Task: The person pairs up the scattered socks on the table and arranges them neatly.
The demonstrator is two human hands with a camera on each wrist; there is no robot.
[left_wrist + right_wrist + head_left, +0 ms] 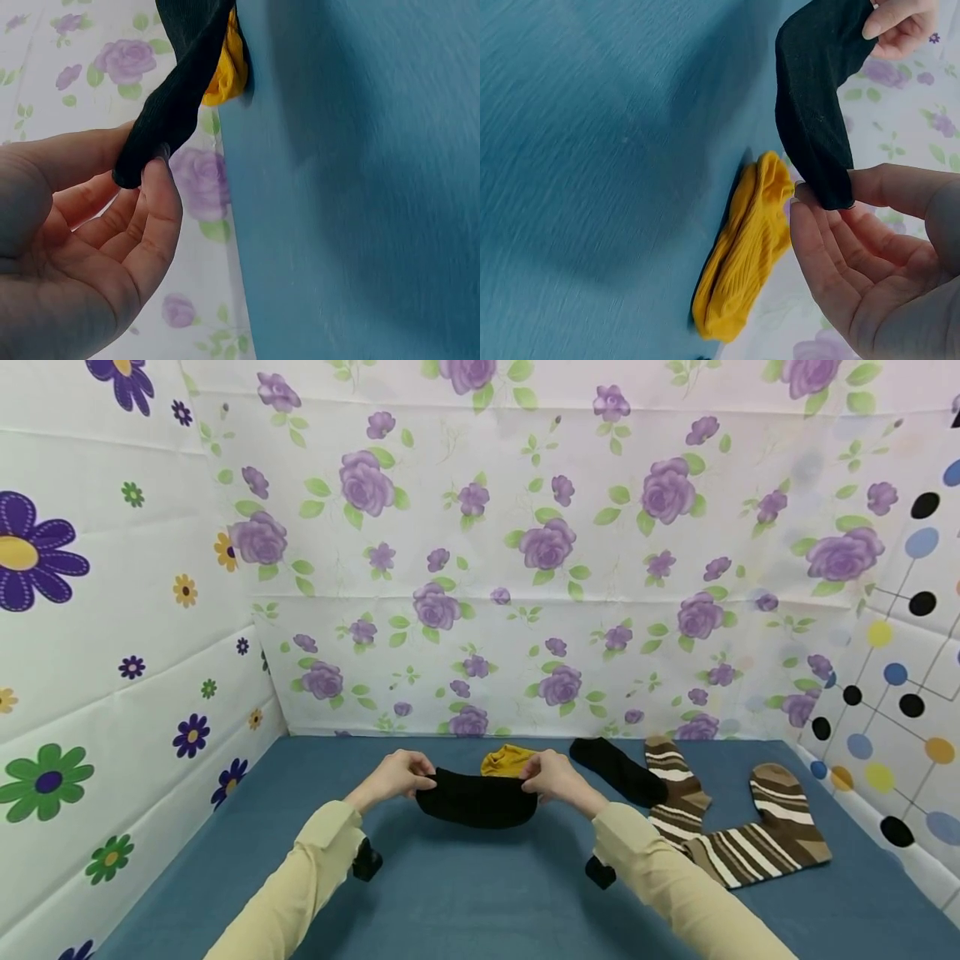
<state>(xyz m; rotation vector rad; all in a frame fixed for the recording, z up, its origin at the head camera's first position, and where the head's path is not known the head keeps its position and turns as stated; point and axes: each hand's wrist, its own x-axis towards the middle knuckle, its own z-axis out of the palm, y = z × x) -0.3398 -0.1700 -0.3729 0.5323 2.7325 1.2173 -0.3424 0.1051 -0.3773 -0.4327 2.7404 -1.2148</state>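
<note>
A black sock (477, 800) is stretched sideways between both hands above the table, sagging in the middle. My left hand (401, 775) pinches its left end between thumb and fingers, and my right hand (553, 777) pinches the right end. In the left wrist view the sock (169, 105) runs up and away from the fingertips. The right wrist view shows the sock (810, 97) bent, with thumb and fingertips on its near end. Behind it on the table lies a bundled yellow ribbed sock (746, 251), partly covered by the held sock in the head view.
To the right lie another black sock (618, 771) and two brown, white-striped socks, one (675, 785) partly under the black one and one (780, 831) nearer. The blue tabletop (465, 893) is bounded by a floral sheet (480, 652) at the back and patterned sheets on both sides.
</note>
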